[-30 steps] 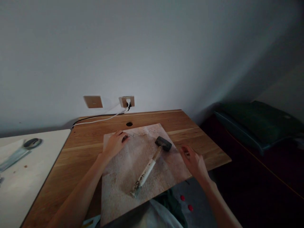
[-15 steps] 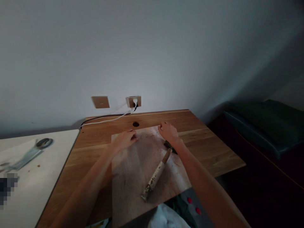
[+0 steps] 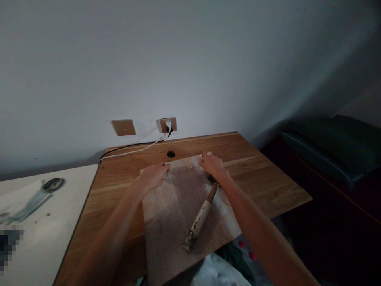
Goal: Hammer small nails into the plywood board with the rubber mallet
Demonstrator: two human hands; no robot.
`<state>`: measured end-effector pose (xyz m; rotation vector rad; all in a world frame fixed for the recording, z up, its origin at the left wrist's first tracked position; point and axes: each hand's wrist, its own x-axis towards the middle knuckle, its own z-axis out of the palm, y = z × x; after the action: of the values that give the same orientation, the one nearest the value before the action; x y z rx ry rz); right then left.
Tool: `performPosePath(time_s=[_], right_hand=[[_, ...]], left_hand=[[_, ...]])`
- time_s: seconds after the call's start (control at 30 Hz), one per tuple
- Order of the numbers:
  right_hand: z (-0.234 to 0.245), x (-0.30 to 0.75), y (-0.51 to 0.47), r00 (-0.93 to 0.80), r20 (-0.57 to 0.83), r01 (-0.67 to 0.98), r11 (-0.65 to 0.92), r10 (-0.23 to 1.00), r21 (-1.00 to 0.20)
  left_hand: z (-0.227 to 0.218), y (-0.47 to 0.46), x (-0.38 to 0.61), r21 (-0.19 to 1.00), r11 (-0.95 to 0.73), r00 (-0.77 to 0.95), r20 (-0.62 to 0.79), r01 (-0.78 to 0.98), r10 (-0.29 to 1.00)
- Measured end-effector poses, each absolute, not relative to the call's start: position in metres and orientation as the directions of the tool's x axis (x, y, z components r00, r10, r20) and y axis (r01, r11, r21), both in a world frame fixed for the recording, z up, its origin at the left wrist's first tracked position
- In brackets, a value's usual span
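A thin, worn wooden board (image 3: 175, 214) lies on the wooden table, overhanging its front edge. My left hand (image 3: 153, 176) grips the board near its far left corner, fingers curled at the edge. At the far right corner, my right hand (image 3: 212, 163) closes on the board in the same way. Between the hands, a row of small nails (image 3: 186, 168) stands along the board's far side. A hammer (image 3: 201, 218) rests on the board, its pale, chipped handle pointing toward me. The hammer's dark head is partly hidden behind my right wrist.
The wooden table (image 3: 268, 180) has a round cable hole (image 3: 171, 154) near the wall. Cables run from a wall socket (image 3: 167, 125). On the left, a white table (image 3: 68, 198) holds a roll of tape (image 3: 53, 184). A dark cushioned seat (image 3: 330, 147) stands at right.
My left hand has closed in on the board's far left edge, and my right hand's fingers have shifted slightly at the corner. The hammer still lies on the board. The view has shifted a little.
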<state>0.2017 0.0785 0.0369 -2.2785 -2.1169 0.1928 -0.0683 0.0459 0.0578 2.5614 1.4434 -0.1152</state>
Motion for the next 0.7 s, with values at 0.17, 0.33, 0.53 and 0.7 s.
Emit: performPosePath(time_s=[0.17,0.33,0.53,0.7], right_hand=[[0.039,0.204,0.079,0.055,-0.052,0.991,-0.061,0.997,-0.117],[0.037,0.209,0.08,-0.086,-0.025,0.983,0.08,0.996,-0.167],[0.031,0.213,0.084,-0.238,-0.045,0.952,0.224,0.97,-0.207],[0.032,0.211,0.085,-0.299,-0.069,0.935,0.277,0.952,-0.221]], left_hand=[[0.047,0.054,-0.076,0.154,-0.541,0.559,-0.115,0.827,0.821],[0.046,0.06,-0.079,0.225,-0.547,0.575,-0.081,0.806,0.814],[0.045,0.064,-0.079,0.242,-0.535,0.568,-0.09,0.809,0.818],[0.048,0.063,-0.077,0.292,-0.55,0.584,-0.041,0.783,0.811]])
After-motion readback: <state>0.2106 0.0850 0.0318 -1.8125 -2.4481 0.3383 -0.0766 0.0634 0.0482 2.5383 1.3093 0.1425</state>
